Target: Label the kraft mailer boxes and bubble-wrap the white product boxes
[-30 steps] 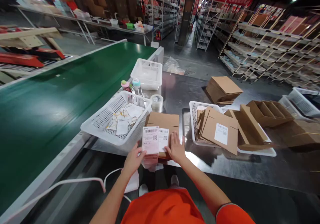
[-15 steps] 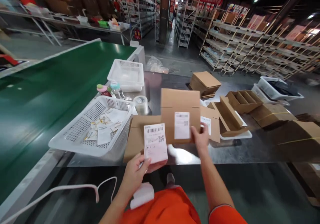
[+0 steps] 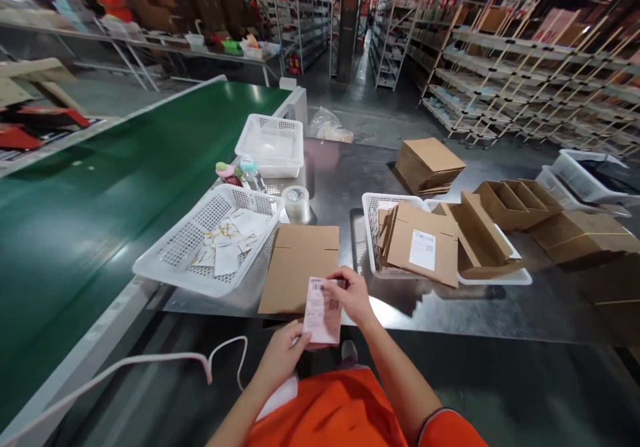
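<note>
My left hand (image 3: 284, 355) grips a stack of printed shipping labels (image 3: 323, 320) by its lower left side, above the table's front edge. My right hand (image 3: 351, 295) is closed at the upper right corner of the same stack, thumb and fingers at the top label. Just behind the labels lies a flat cardboard carton (image 3: 297, 260) with no label showing on it. To the right, another flat carton (image 3: 400, 244) bearing a white label leans on others in a white basket (image 3: 369, 227).
On the left, a white perforated basket (image 3: 170, 260) holds small packets, beside a tape roll (image 3: 296, 204), bottles (image 3: 253, 174) and a second white basket (image 3: 270, 144). Stacked cartons (image 3: 430, 164) stand at the back. A green conveyor belt (image 3: 125, 174) runs along the left.
My right hand has let go of the labelled carton, which now rests at the right basket, and has moved left onto the label stack. The view has shifted slightly.
</note>
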